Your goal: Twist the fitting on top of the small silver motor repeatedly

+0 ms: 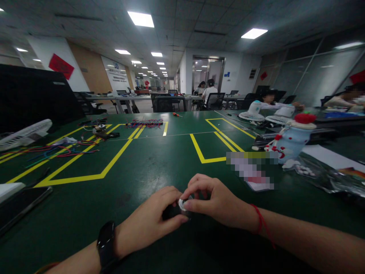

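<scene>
I have a dark green table (148, 163) spread before me, marked off with yellow tape (118, 158), in a large office with lit ceiling panels (141, 19) and a glass door (209, 76) at the back. A small silvery piece (181, 204) is at the near middle of the table, between the two hands. My left hand (155, 213) curls around it, thumb and forefinger closed in on its sides; my right hand (209, 196) pinches its top between thumb and fingertips. Most of its body is hidden from me. I count one black watch (107, 241) on the left wrist, one red string (259, 217) on the right, two white fans at the right (252, 112), one blue bottle (295, 140) with a red lid (305, 118), one screwdriver (177, 114) and four people in the background (210, 93).
</scene>
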A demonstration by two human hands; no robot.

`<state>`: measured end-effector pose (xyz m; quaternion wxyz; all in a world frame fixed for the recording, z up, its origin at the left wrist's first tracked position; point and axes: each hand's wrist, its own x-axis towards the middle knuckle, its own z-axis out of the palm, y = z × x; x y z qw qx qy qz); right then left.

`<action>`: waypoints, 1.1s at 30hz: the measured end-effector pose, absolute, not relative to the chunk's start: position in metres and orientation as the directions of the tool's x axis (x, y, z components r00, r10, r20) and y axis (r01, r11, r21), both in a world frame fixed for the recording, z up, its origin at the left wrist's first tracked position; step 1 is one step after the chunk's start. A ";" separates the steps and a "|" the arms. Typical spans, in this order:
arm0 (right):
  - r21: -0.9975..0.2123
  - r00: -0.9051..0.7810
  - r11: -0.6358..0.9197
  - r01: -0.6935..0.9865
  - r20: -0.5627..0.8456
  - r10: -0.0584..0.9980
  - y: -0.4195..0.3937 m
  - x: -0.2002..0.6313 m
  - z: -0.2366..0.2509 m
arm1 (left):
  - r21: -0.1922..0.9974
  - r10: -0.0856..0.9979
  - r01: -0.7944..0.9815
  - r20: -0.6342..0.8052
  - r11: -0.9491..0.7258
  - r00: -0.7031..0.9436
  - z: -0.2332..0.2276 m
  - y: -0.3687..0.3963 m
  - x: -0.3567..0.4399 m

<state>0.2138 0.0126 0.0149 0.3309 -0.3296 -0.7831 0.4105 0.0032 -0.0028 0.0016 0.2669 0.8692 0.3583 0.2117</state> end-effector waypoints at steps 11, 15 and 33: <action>-0.817 -0.557 0.513 0.263 0.305 0.772 0.012 0.215 0.012 | 0.606 0.737 0.519 0.172 -0.603 0.654 0.001 -0.002 0.003; -0.709 -0.562 0.648 0.280 0.426 0.709 0.009 0.221 0.018 | 0.606 0.743 0.528 0.166 -0.595 0.648 0.003 -0.003 0.003; -0.879 -0.377 0.283 0.384 0.130 0.917 0.029 0.240 -0.002 | 0.606 0.750 0.537 0.158 -0.587 0.642 0.001 -0.002 0.001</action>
